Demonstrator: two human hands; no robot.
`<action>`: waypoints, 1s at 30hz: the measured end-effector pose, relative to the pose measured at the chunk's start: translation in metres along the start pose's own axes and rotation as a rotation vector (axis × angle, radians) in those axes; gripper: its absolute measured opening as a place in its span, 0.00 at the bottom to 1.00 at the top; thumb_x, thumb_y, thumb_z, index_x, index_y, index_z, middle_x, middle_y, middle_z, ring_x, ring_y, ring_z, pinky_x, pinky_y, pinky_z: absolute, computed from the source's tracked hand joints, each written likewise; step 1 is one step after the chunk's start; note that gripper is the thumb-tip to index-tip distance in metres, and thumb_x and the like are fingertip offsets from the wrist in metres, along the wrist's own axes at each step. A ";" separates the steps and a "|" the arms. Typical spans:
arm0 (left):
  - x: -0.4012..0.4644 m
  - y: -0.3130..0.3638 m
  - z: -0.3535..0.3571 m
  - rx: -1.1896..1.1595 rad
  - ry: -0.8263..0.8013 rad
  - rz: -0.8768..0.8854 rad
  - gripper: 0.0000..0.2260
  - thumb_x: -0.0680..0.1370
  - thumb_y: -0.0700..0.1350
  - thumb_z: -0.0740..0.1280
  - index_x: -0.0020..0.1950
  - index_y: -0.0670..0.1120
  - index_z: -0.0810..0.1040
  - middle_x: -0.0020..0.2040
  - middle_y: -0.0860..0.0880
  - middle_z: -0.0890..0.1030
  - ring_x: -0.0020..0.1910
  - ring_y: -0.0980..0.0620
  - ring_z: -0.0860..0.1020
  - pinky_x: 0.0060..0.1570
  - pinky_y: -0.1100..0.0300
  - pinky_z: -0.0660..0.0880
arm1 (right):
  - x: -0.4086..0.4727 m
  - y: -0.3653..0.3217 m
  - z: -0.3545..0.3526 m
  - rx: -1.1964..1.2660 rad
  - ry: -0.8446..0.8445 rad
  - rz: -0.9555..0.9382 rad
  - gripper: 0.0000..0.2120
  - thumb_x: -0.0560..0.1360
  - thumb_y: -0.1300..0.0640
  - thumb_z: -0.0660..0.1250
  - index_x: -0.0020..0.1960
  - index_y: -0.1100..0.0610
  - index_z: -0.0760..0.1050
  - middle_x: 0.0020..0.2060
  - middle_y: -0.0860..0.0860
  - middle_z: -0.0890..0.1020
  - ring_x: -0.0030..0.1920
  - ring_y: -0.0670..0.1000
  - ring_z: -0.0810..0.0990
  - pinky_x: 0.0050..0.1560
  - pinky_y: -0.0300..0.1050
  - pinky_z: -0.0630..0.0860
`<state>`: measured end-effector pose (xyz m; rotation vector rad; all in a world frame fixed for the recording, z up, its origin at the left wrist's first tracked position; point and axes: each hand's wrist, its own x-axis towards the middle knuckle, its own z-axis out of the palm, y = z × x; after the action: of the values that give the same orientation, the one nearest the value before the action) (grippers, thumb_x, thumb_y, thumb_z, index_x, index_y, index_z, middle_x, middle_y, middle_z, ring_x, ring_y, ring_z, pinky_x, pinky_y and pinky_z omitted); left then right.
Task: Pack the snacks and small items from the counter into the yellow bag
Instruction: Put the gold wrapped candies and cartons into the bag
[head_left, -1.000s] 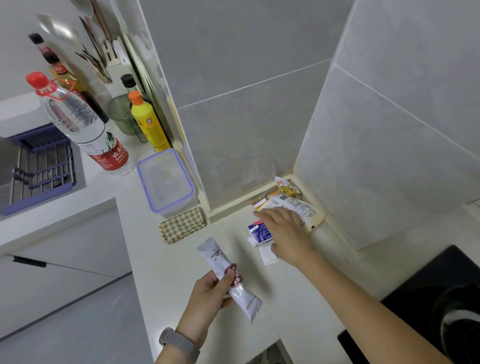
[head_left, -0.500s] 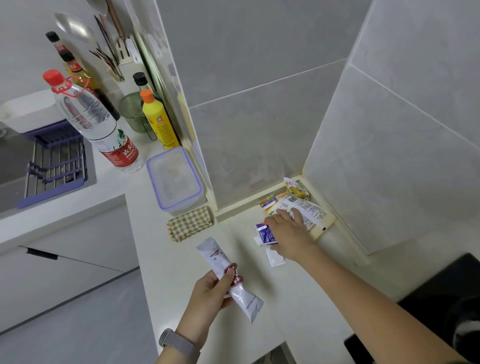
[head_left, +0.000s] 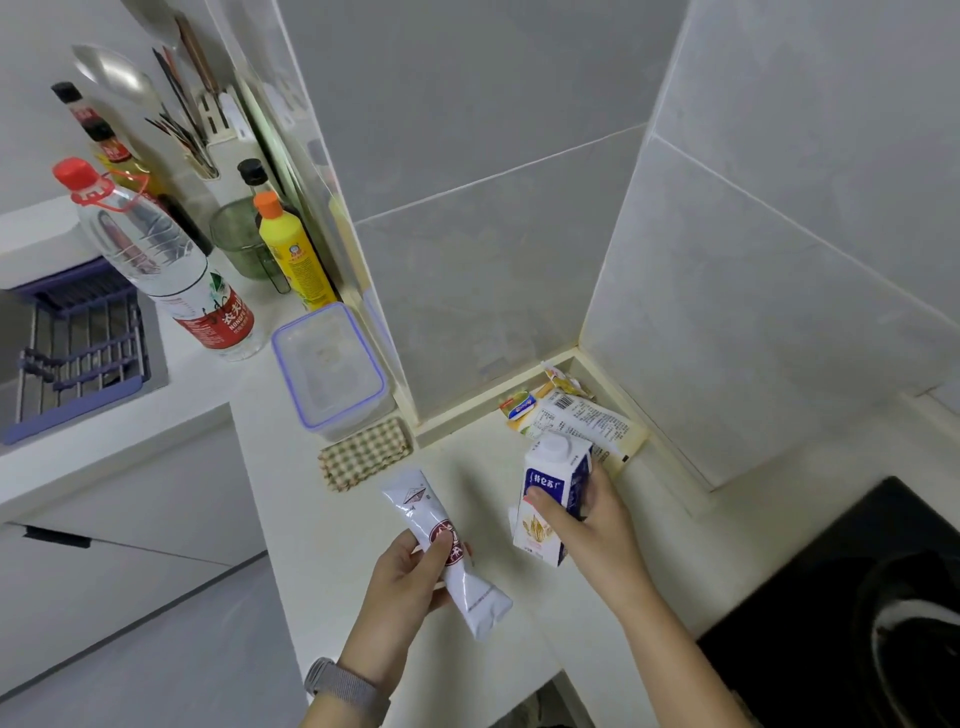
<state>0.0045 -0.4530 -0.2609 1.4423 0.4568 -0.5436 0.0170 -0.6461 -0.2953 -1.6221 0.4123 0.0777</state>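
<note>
White-and-blue carton (head_left: 551, 496) is now up off the counter (head_left: 322, 525) in the right hand (head_left: 582, 519), fingers curled round it; half a second ago that hand was still flat on the pile. Left hand (head_left: 410, 579) keeps gripping the white sachet (head_left: 447, 551) at lower centre. Remaining packets (head_left: 576, 421) lie in the corner, centre right. Yellow bag not in view; both held items likely go there next.

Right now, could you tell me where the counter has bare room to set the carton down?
Bare counter lies between the checked cloth and left hand. The corner is crowded with snack packets behind the carton.
</note>
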 end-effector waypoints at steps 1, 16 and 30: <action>-0.002 0.001 0.001 0.006 -0.014 0.008 0.13 0.79 0.46 0.62 0.51 0.36 0.78 0.48 0.38 0.83 0.41 0.48 0.80 0.45 0.56 0.80 | -0.006 0.000 -0.005 0.030 0.007 0.024 0.26 0.64 0.46 0.75 0.59 0.42 0.72 0.54 0.45 0.82 0.55 0.46 0.82 0.54 0.54 0.80; -0.050 -0.008 0.038 0.175 -0.321 0.064 0.13 0.78 0.49 0.62 0.47 0.39 0.78 0.40 0.44 0.80 0.37 0.50 0.77 0.41 0.58 0.75 | -0.131 -0.001 -0.041 0.277 0.292 0.124 0.17 0.71 0.57 0.72 0.58 0.53 0.74 0.49 0.49 0.84 0.48 0.45 0.84 0.40 0.37 0.80; -0.125 -0.059 0.061 0.307 -0.691 0.090 0.15 0.79 0.47 0.61 0.44 0.34 0.77 0.35 0.44 0.79 0.33 0.52 0.76 0.34 0.63 0.72 | -0.271 0.031 -0.045 0.325 0.730 0.094 0.15 0.72 0.55 0.71 0.56 0.46 0.72 0.46 0.42 0.83 0.45 0.44 0.83 0.34 0.33 0.79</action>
<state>-0.1330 -0.5073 -0.2279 1.4454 -0.2491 -1.0181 -0.2537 -0.6327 -0.2405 -1.2658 1.0041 -0.5023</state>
